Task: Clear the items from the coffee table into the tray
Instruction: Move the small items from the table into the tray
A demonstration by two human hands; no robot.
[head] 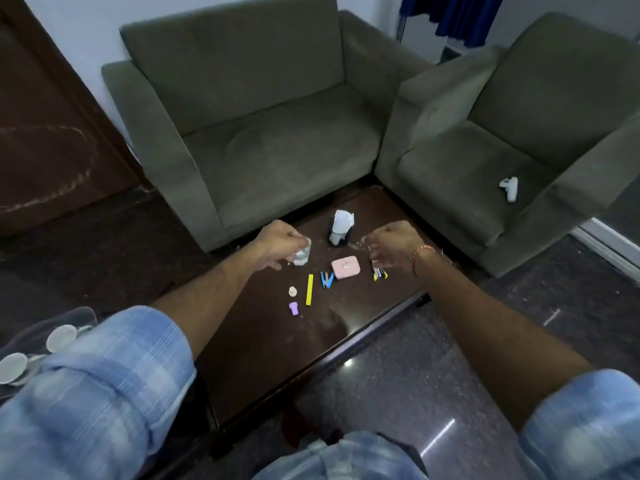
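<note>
On the dark coffee table point(263, 344), my left hand point(278, 245) grips a small clear glass point(301, 253) from above. My right hand point(391, 247) hovers with curled fingers above a bundle of pens point(380, 274). A faint clear glint shows at its fingertips, and blur hides whether it holds anything. Between the hands lie a pink case point(345, 267), blue clips point(326, 280), a yellow bar point(309, 289), a small beige piece point(293, 291) and a purple cap point(294, 308). Behind them stands a dark holder with white tissue point(341, 223). The clear tray point(81, 315) is at the lower left, beside my left sleeve.
Two white cups point(61, 337) point(13, 367) sit in the tray. A green sofa point(263, 133) borders the table's far side and a green armchair point(502, 157), with a white controller point(509, 188) on its seat, borders the right. Glossy dark floor lies in front.
</note>
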